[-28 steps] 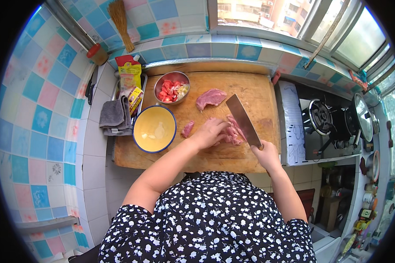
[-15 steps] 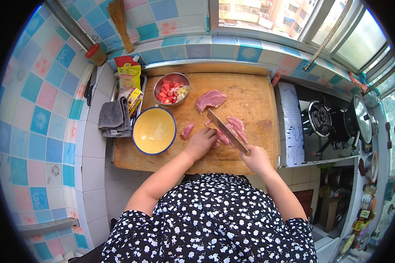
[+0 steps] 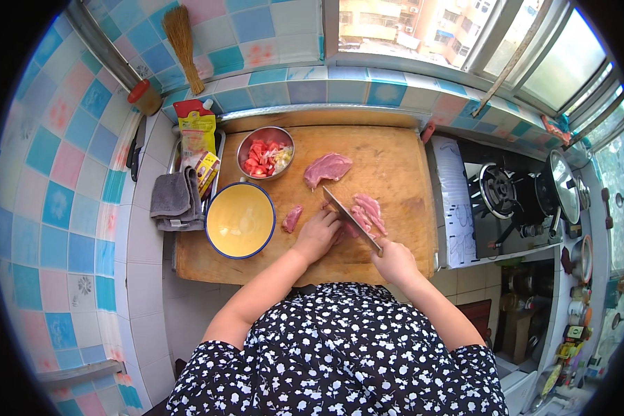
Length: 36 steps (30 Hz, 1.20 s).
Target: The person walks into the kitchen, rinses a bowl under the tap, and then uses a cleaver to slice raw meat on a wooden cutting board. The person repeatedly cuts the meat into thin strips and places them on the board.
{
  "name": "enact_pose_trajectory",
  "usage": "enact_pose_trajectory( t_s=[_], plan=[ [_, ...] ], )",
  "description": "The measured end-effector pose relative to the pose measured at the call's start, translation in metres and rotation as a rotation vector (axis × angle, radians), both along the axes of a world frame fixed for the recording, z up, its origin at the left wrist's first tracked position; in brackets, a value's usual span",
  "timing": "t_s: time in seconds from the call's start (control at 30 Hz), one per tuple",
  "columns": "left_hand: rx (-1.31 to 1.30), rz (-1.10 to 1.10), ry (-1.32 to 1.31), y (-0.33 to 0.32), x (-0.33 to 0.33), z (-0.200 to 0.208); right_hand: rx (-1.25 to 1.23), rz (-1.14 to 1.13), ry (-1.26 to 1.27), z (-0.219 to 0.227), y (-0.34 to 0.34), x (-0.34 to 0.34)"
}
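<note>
My right hand (image 3: 396, 263) grips a broad-bladed kitchen knife (image 3: 352, 220) by its handle, the blade slanting up and left over the wooden cutting board (image 3: 399, 156). Beside the blade, the bent fingers of my left hand (image 3: 317, 237) press on a piece of raw meat, mostly hidden under them. Cut meat slices (image 3: 371, 210) lie to the right of the knife. Beyond the blade tip rests a larger slab of meat (image 3: 328, 168). A small meat chunk (image 3: 292, 218) sits left of my left hand.
On the board's left stand a yellow bowl with a blue rim (image 3: 240, 211) and a metal bowl (image 3: 270, 130) of cut red and pale pieces. Farther left are a grey cloth (image 3: 175, 197) and a yellow pouch (image 3: 198, 132). A gas stove (image 3: 498, 191) is at the right.
The view has shifted slightly. The knife's blade sits closer to my left fingers and looks more upright, and less of the meat beside them shows.
</note>
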<state>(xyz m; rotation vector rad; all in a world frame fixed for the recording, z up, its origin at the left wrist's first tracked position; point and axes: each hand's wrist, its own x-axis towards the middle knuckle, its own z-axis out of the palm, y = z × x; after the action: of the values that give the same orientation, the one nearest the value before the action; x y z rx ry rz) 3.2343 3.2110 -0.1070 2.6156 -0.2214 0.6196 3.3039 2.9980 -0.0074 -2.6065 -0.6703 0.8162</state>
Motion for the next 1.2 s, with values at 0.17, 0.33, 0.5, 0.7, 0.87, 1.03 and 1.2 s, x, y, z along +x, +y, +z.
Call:
enact_pose_trajectory(
  t_s=[0.17,0.33,0.5,0.7,0.87,1.03,1.2],
  plan=[
    [-0.047,0.004,0.048,0.003,-0.002,0.000,0.031,0.028,-0.088,0.002,0.002,-0.006],
    [-0.033,-0.017,0.007,0.002,0.001,0.010,0.034,0.041,-0.083,0.002,0.002,-0.008],
    [-0.038,0.025,0.099,0.002,-0.001,-0.002,-0.024,0.030,-0.039,0.001,0.008,-0.006],
    [-0.083,0.005,0.205,0.005,0.002,0.001,-0.089,0.042,0.030,0.001,0.011,0.007],
    [-0.078,-0.007,0.194,0.005,0.003,-0.004,-0.095,0.074,0.048,-0.001,0.017,0.018],
    [-0.073,-0.031,0.175,0.003,0.006,-0.002,-0.064,0.076,0.051,-0.005,0.026,0.024],
    [-0.069,0.003,0.169,0.001,0.004,-0.006,0.002,0.053,-0.014,-0.022,0.053,0.022]
  ],
)
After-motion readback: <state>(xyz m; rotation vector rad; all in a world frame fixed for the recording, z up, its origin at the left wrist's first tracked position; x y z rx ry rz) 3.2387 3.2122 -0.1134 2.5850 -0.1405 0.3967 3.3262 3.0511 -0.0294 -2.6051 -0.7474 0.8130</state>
